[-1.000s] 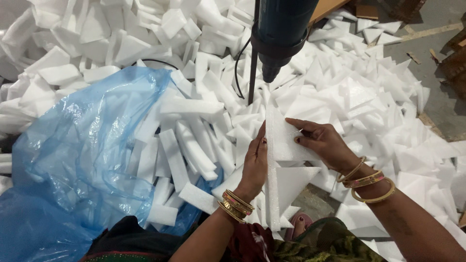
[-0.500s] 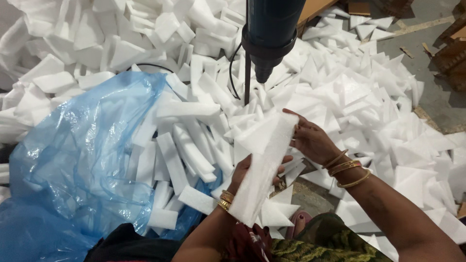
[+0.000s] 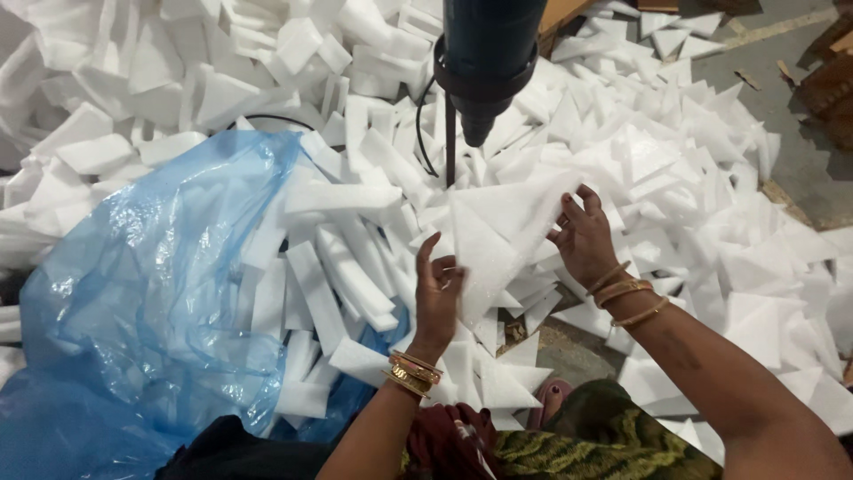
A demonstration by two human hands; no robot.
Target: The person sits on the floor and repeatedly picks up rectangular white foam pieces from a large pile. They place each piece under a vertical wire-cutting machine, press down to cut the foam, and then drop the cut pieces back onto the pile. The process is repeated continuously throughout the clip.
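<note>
Blue plastic bag (image 3: 151,320): translucent, crinkled, spread open at 8 o'clock, long white foam strips (image 3: 329,267) lying across its right edge.

Heap of white foam offcuts (image 3: 711,178): triangles and blocks, covering the ground from 10 o'clock round to 4 o'clock.

Dark blue tool body (image 3: 487,53): hanging upright at 12 o'clock, a thin dark rod (image 3: 450,147) running down beside it, a black cable (image 3: 425,133) looping to its left.

Grey concrete floor (image 3: 800,53): bare at 2 o'clock.

Brown wooden pieces (image 3: 831,89): at the 2 o'clock edge.
</note>
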